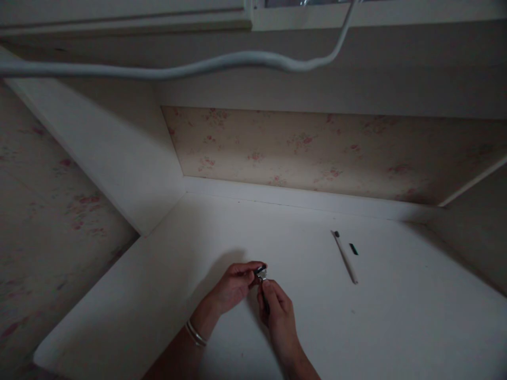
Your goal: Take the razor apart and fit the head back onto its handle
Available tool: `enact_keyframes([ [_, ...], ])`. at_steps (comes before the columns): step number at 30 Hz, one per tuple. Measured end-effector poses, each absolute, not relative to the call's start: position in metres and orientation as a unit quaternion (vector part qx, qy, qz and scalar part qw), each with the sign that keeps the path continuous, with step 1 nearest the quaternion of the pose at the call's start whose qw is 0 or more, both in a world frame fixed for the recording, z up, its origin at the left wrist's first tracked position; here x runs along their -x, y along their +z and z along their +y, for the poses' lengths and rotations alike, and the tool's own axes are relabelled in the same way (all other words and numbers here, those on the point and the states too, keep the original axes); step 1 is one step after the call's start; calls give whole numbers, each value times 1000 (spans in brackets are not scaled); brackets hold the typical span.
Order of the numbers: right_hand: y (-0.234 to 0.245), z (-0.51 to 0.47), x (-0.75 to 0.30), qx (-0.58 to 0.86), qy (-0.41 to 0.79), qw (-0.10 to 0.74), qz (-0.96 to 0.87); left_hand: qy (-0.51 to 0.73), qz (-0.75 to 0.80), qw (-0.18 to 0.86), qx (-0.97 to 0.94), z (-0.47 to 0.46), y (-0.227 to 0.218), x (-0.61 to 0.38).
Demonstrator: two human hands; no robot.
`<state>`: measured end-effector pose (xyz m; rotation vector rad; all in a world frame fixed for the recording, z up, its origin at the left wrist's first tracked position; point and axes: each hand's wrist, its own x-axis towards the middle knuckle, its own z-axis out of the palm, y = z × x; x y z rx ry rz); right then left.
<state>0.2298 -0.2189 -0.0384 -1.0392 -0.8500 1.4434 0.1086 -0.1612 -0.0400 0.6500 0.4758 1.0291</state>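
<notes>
Desktop (396, 295), white | wallpaper (237, 138), floral | left fingers (246, 266), right fingers (271, 289): clamped on dark item (262, 273)

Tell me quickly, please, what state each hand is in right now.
Left hand: closed, pinching a small dark piece.
Right hand: closed around a slim dark object, too small to identify.

Wears slim, silvery-pale bracelet (196, 333) around left wrist (206, 315) | looks doubled, narrow and rounded, with gap between strands | leaves left hand (233, 288) bare | leaves right hand (280, 311) and right forearm (303, 364) bare
</notes>
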Motion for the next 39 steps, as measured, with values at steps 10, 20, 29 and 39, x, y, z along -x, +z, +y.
enact_keyframes([
  [10,-36,-217,-231,454,602,544,-368,479,220,789,-316,-161,-44,-108],
  [20,-36,-219,-228,405,639,557,-344,497,210,805,-246,-161,-44,-109],
  [29,-33,-217,-229,410,638,561,-333,502,207,804,-240,-161,-44,-111],
  [39,-33,-219,-230,434,611,560,-353,492,200,801,-275,-161,-42,-110],
])
